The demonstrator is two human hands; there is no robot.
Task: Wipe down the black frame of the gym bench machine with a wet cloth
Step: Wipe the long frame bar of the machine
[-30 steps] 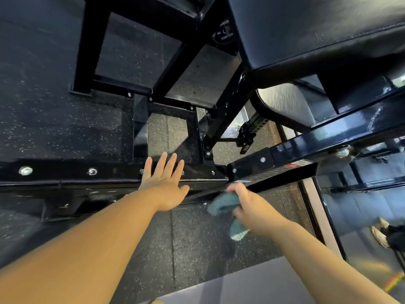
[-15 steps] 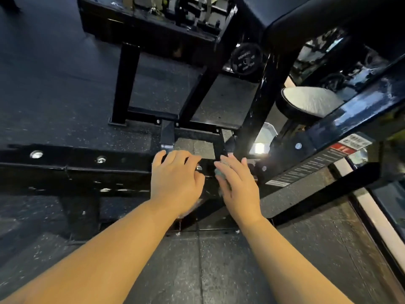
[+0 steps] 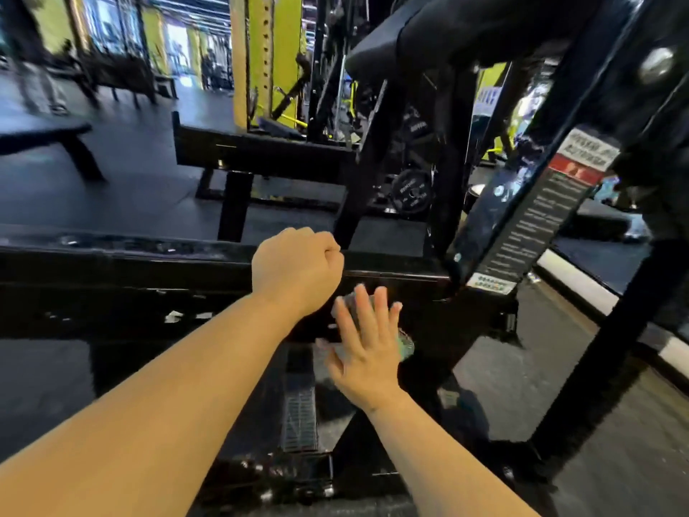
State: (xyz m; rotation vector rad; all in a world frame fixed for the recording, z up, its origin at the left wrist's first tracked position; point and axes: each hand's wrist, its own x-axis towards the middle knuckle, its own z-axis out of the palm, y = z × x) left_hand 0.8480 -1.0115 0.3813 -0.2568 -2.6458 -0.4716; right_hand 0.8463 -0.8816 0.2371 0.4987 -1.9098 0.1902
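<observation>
Your right hand lies flat, fingers straight and slightly apart, pressing the cloth against the frame; cloth sits under the fingers, peeking out at both sides. Left hand curled, resting on the frame's top edge.

Commercial gym, weights area. Dark rubber floor w/ pale flecks. Heavy black steel machine frame up front, padded black seat above it. Black weight plates racked behind. Yellow-green rack upright w/ adjustment holes further back, flat bench at left. Instruction/warning sticker on a frame post, as on gym equipment.
</observation>
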